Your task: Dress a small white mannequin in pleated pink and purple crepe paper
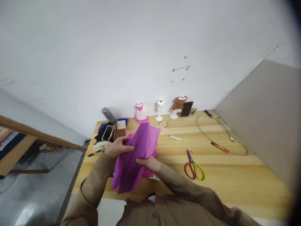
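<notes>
A purple sheet of fabric (135,166) hangs folded between my hands over the front of the wooden table. My left hand (119,146) grips its left edge, thumb on top and fingers behind. With thumb over the cloth, my right hand (149,164) pinches its lower right side; the fingers underneath are hidden. Behind the fabric, bright pink ruffled cloth (148,172) shows in part, with a bit of a white stand below it. Folded cloth pieces, one of them brown (120,133), lie close to my left hand.
Scissors (194,168) lie right of my right arm. Along the wall stand a pink-and-cream dressed mini mannequin (141,114), a bare white one (160,110), a brown-dressed one (180,105) and a bottle (108,115). A phone (108,132) rests on black cloth; a cable (244,150) loops at right.
</notes>
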`<state>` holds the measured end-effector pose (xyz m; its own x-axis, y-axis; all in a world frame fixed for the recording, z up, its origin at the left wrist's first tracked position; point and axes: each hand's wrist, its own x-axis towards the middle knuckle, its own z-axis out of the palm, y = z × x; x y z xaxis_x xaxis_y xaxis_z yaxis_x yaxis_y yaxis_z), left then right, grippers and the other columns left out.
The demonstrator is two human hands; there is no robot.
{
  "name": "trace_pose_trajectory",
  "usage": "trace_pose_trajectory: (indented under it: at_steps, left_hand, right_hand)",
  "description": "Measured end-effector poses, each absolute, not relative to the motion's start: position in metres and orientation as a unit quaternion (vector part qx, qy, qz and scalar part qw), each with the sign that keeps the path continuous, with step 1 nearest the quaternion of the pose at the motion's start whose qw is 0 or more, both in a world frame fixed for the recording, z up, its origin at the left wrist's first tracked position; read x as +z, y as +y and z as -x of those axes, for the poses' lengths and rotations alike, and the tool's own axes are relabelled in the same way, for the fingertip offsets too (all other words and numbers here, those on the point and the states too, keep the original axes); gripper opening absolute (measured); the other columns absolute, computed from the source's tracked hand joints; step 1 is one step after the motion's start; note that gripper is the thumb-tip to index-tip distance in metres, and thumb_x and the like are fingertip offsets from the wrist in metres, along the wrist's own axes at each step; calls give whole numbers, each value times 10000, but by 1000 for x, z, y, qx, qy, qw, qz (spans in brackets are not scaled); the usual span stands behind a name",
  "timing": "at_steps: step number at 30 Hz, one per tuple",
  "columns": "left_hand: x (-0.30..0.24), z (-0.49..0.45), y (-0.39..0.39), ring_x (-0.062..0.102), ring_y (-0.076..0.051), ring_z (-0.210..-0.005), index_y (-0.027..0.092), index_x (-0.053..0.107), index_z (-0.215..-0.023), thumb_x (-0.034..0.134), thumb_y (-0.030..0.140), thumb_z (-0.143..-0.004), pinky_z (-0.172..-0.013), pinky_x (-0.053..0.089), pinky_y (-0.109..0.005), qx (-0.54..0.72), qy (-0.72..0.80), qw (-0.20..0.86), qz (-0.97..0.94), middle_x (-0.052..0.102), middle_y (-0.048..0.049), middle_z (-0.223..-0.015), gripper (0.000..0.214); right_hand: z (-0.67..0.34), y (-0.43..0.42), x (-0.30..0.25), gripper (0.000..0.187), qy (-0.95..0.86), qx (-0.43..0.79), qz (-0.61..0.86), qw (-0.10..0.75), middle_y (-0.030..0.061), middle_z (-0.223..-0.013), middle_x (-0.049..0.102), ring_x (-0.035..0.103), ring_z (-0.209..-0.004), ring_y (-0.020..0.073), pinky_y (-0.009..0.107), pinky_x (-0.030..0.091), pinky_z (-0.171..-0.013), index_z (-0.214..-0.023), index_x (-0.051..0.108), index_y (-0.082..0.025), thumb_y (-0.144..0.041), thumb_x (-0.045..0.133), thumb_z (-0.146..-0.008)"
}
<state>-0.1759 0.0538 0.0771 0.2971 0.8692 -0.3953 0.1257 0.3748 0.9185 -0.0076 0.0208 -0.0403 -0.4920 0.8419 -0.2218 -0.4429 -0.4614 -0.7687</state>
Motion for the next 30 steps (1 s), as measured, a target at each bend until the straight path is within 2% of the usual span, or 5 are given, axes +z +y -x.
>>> trace_pose_trajectory:
  at_steps: [8,11,14,22,30]
  left_hand:
    - [78,173,47,646,-219,-762,128,649,-860,805,323,-582,-742,533,-369,359,584,498,-532,689,-50,-813,373]
    - [72,164,39,627,-300,-1044,148,648,-1003,759,303,-639,-940,492,-462,394,621,323,-596,677,-109,-1050,411]
    - [63,155,29,414,-362,-1350,166,619,-1173,773,278,-637,-1126,321,-532,421,662,162,-599,533,-162,-1364,569]
    - [54,155,13,633,-254,-1022,187,639,-996,833,238,-562,-923,486,-372,453,547,464,-529,678,-83,-1110,478]
    - [71,180,13,611,-145,-614,158,666,-817,810,358,-609,-588,479,-245,561,557,487,-371,694,-10,-706,322]
  right_hand:
    - [19,19,-46,705,-298,794,329,415,100,-953,751,688,-948,306,521,485,-975,-1092,666,-157,-544,865,-537]
    - [23,19,-42,658,-291,771,362,436,115,-1015,742,670,-1014,328,518,477,-996,-1089,668,-173,-569,828,-589]
    - [26,19,-29,600,-312,737,381,463,130,-1110,720,624,-1117,350,498,451,-1039,-1097,673,-190,-532,815,-624]
    - [34,15,18,395,-558,643,283,442,68,-1031,714,606,-1110,295,479,407,-1078,-1118,667,-242,-356,720,-743]
    - [30,31,20,434,-418,751,283,424,57,-941,742,663,-916,249,435,513,-927,-990,696,-200,-526,737,-707]
